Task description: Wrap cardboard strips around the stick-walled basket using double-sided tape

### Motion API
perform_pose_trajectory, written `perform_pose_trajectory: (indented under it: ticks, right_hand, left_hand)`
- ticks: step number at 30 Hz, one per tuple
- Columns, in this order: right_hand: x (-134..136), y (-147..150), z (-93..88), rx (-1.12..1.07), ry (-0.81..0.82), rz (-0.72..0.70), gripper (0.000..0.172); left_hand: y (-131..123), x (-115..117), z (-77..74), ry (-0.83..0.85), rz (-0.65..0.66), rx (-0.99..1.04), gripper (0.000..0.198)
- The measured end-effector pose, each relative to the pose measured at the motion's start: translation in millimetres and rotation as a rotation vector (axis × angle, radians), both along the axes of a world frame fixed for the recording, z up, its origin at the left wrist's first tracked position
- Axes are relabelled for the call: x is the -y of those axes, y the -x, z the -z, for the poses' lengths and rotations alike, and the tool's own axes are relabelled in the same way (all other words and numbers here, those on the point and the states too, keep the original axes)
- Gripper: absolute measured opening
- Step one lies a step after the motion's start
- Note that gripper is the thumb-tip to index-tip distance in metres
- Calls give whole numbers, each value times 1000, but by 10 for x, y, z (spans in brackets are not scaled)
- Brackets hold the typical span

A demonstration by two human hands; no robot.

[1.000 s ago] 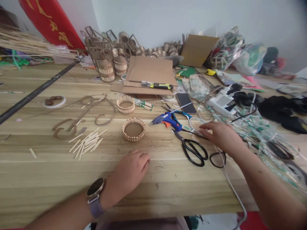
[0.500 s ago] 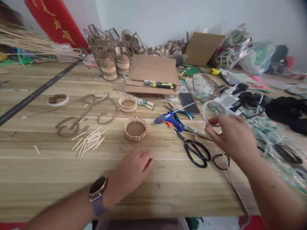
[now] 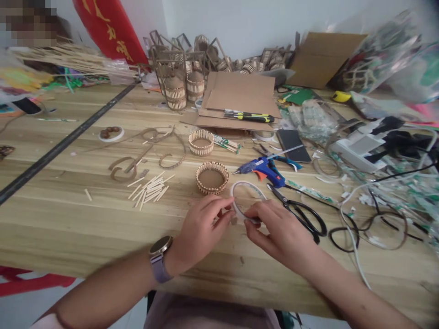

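Note:
A white roll of tape is held in front of me, just right of the nearer round basket. My right hand pinches its lower right rim between thumb and fingers. At the roll's left edge, my left hand closes thumb and fingertips on it. Directly beyond my left hand sits the nearer small basket of short sticks; a similar basket stands behind it. Black-handled scissors lie partly under my right hand. A blue glue gun rests beyond the roll.
Loose sticks and curled brown strips lie to the left. Behind are cardboard sheets with cutters, and a phone. Stick-built lanterns stand at the back. Cables and plastic wrappers spread at right.
My right hand has brought the tape roll from the right side to the middle. My left hand has come up to meet it, and the view has turned somewhat left.

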State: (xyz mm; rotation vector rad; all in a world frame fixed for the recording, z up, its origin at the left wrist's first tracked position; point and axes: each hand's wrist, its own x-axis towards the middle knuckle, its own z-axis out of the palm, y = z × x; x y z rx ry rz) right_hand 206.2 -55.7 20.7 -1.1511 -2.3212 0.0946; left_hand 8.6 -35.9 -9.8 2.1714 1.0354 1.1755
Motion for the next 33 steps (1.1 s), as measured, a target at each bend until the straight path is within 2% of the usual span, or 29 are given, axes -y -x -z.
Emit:
perform_pose_trajectory:
  ticks: [4, 8, 11, 13, 15, 17, 20, 22, 25, 27, 29, 33]
  right_hand:
    - [-28, 39, 28, -9, -67, 3, 12]
    - [-53, 31, 68, -9, -178, 32, 11]
    - [-71, -22, 75, -18, -216, 78, 19]
    - [-84, -82, 67, -10, -222, 97, 18]
    - [-100, -154, 58, -9, -230, 150, 15]
    - [-119, -223, 57, -18, -234, 240, 14]
    - [-143, -287, 75, -31, -228, 324, 12]
    - [-147, -297, 93, -35, -239, 309, 10]
    - [-130, -280, 105, -35, -235, 248, 9]
    - [-104, -255, 99, -56, -195, 244, 10]
    - [-71, -219, 93, -100, -135, 269, 10]
    - [-9, -106, 137, -293, 47, 289, 8]
  left_hand:
    - [-6, -33, -2, -22, -47, 31, 5]
    - [5, -37, -64, 10, -58, 28, 10]
    - [15, 5, -91, -41, 18, -2, 10]
    - [17, 33, -81, -65, 45, -4, 7]
    - [10, 43, -47, -50, 16, -10, 19]
    - [-13, 27, -1, -21, 7, -100, 24]
    - [-71, -26, 74, -4, 95, -407, 19]
    - [-110, -57, 116, -9, 168, -595, 17]
    - [-142, -76, 143, -24, 219, -680, 16]
    - [-142, -74, 122, 6, 244, -636, 17]
    - [-127, -68, 69, 116, 275, -521, 14]
    - [-92, -52, -56, 443, 185, -94, 6]
